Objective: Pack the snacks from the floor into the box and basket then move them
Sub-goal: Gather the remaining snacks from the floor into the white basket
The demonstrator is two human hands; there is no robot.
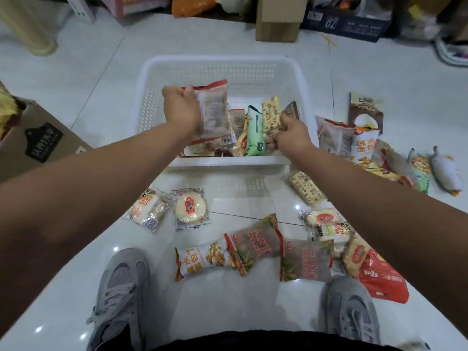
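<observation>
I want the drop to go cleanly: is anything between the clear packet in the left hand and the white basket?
Nothing visible blocks it. The left hand holds the clear packet above the open white basket; only packed snacks lie below. The right hand grips other packets beside it.

Grey sneaker (121, 295) bottom left, second grey sneaker (352, 312) bottom right. Cream post (30, 24) top left. Dark printed crate (349, 24) top right; white shoe (453, 50) near it.

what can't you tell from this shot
Head view:
- In the basket, the left hand and its clear packet cover part of the pile, so no count.
- The clear packet's print is motion-blurred, unreadable.
- The right hand grips the nut bar; whether it also holds neighbouring packets is hidden.
- The cardboard box is cut off by the left edge.
</observation>
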